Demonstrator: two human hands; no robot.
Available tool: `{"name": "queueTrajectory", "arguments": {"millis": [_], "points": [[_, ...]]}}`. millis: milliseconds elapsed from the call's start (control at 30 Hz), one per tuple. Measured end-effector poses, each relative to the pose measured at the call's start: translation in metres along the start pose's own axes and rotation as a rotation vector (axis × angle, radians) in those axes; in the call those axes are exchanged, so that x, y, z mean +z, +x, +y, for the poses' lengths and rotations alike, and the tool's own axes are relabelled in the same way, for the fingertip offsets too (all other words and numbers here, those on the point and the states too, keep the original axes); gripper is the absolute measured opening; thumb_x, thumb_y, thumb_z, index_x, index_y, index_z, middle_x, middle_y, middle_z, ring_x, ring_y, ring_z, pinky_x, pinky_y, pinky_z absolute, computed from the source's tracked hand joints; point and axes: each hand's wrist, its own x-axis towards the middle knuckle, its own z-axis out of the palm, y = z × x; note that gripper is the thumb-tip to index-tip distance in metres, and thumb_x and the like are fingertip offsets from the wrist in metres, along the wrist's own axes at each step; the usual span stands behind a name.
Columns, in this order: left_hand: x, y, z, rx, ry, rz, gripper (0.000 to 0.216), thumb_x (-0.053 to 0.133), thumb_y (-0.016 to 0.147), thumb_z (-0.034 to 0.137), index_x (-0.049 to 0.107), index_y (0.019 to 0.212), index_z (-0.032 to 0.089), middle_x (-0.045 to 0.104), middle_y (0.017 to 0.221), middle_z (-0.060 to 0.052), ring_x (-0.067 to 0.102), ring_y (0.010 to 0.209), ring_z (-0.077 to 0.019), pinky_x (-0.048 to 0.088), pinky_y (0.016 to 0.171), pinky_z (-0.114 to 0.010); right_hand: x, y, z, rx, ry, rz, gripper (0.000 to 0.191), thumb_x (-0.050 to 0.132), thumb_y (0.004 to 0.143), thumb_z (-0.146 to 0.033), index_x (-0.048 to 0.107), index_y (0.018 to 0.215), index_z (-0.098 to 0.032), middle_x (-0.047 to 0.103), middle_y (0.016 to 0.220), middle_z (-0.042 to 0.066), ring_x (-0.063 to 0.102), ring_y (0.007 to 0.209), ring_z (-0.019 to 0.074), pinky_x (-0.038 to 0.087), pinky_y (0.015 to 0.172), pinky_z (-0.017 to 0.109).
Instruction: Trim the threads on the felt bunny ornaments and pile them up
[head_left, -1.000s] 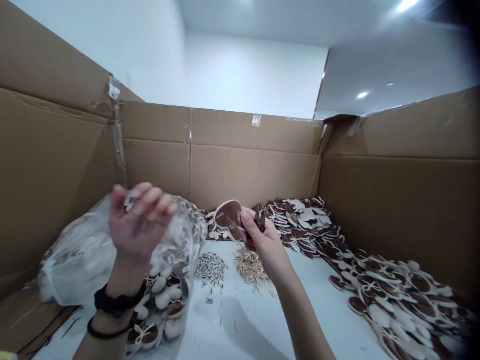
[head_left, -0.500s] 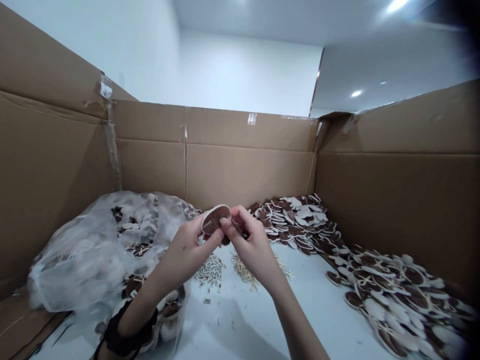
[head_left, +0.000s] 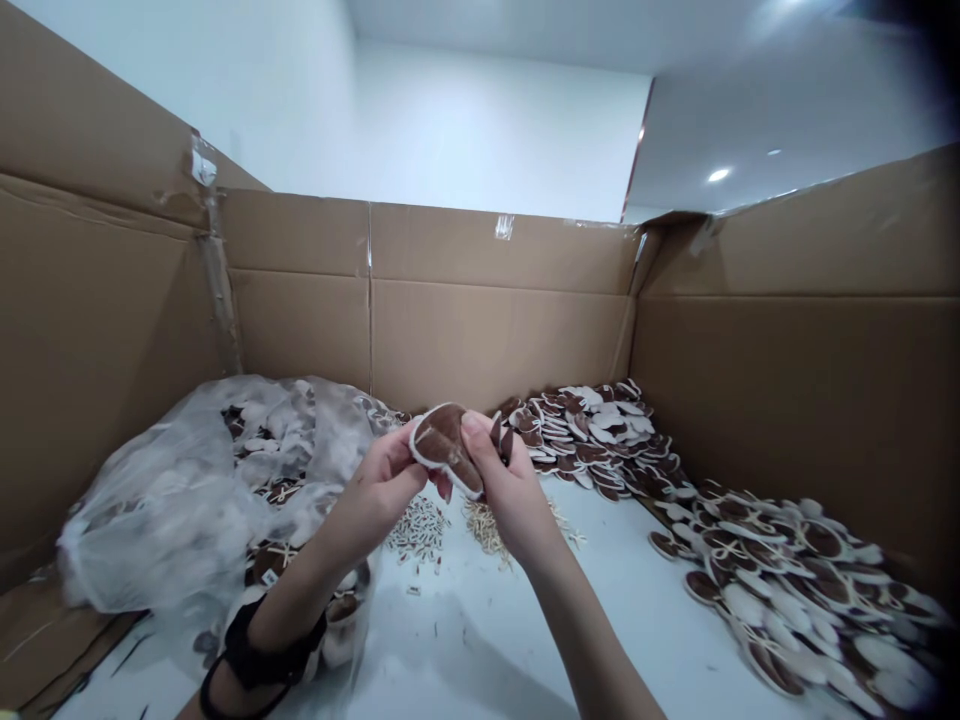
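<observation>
A brown plush piece point(head_left: 448, 440) with white edging and a rounded, waisted outline is held up between both hands, above the white tabletop. My left hand point(head_left: 386, 480) is closed on its left end, with fingers behind it. On its right part my right hand point(head_left: 506, 485) is closed, the thumb pressed on the brown face. A small dark pointed thing point(head_left: 502, 438), perhaps the tip of a tool, sticks up from my right hand; its rest is hidden by the fingers.
Cardboard walls point(head_left: 510, 330) enclose the tabletop point(head_left: 450, 660). At left sits a clear plastic bag point(head_left: 172, 520) of similar pieces. Finished-looking brown and white pieces point(head_left: 780, 570) lie heaped at right and back right. Small whitish bits point(head_left: 420, 530) and cream bows point(head_left: 484, 525) lie in the middle.
The plush piece has been turned, so more of its brown face and its waisted outline now show. My right thumb has shifted to the right part, and the dark pointed thing stands out more.
</observation>
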Motion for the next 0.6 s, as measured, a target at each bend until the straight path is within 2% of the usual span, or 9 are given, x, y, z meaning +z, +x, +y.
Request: {"name": "queueTrajectory", "arguments": {"millis": [133, 300, 400, 467, 533, 600], "points": [[-0.007, 0.0, -0.003, 0.006, -0.016, -0.006, 0.033, 0.046, 0.081, 0.019, 0.063, 0.109, 0.018, 0.065, 0.084, -0.006, 0.058, 0.074, -0.0172, 0.049, 0.071, -0.029, 0.0, 0.003, 0.001, -0.032, -0.03, 0.01, 0.041, 0.049, 0.09, -0.053, 0.044, 0.067, -0.02, 0.035, 0.055, -0.005, 0.03, 0.048, 0.0093, 0.025, 0.044, 0.022], [-0.003, -0.002, 0.006, 0.033, 0.069, -0.062, 0.035, 0.047, 0.091, 0.033, 0.054, 0.123, 0.019, 0.065, 0.087, -0.005, 0.06, 0.083, -0.0176, 0.047, 0.078, -0.029, 0.002, 0.003, 0.002, -0.094, -0.006, 0.019, 0.041, 0.052, 0.091, -0.047, 0.039, 0.064, -0.019, 0.036, 0.056, -0.005, 0.031, 0.049, 0.0085, 0.026, 0.046, 0.022], [0.001, -0.005, 0.011, 0.044, 0.17, -0.036, 0.033, 0.049, 0.092, 0.032, 0.052, 0.122, 0.021, 0.063, 0.091, -0.005, 0.059, 0.084, -0.0167, 0.046, 0.078, -0.028, 0.003, 0.002, -0.002, -0.126, -0.035, -0.001, 0.036, 0.053, 0.092, -0.043, 0.044, 0.066, -0.019, 0.042, 0.055, -0.005, 0.038, 0.05, 0.009, 0.031, 0.047, 0.022], [-0.001, -0.007, 0.013, 0.077, 0.271, -0.046, 0.025, 0.048, 0.091, 0.026, 0.056, 0.114, 0.021, 0.061, 0.091, -0.004, 0.057, 0.083, -0.0163, 0.045, 0.076, -0.028, 0.001, -0.002, -0.009, -0.167, -0.084, -0.006, 0.028, 0.054, 0.091, -0.04, 0.05, 0.073, -0.02, 0.048, 0.057, -0.004, 0.045, 0.052, 0.01, 0.035, 0.048, 0.022], [-0.01, -0.006, 0.016, 0.092, 0.383, -0.091, 0.017, 0.045, 0.089, 0.021, 0.058, 0.099, 0.019, 0.059, 0.088, -0.004, 0.055, 0.081, -0.0163, 0.044, 0.074, -0.029, -0.008, -0.01, -0.018, -0.24, -0.146, 0.083, 0.017, 0.058, 0.091, -0.035, 0.055, 0.082, -0.021, 0.051, 0.06, -0.003, 0.049, 0.053, 0.0103, 0.036, 0.046, 0.022], [-0.027, -0.002, 0.018, 0.079, 0.482, -0.105, 0.015, 0.042, 0.088, 0.021, 0.057, 0.089, 0.019, 0.059, 0.085, -0.004, 0.054, 0.081, -0.0169, 0.042, 0.074, -0.029, -0.024, -0.018, -0.027, -0.361, -0.211, 0.304, 0.009, 0.059, 0.091, -0.032, 0.057, 0.091, -0.023, 0.053, 0.066, -0.002, 0.051, 0.055, 0.0102, 0.037, 0.045, 0.02]]}}
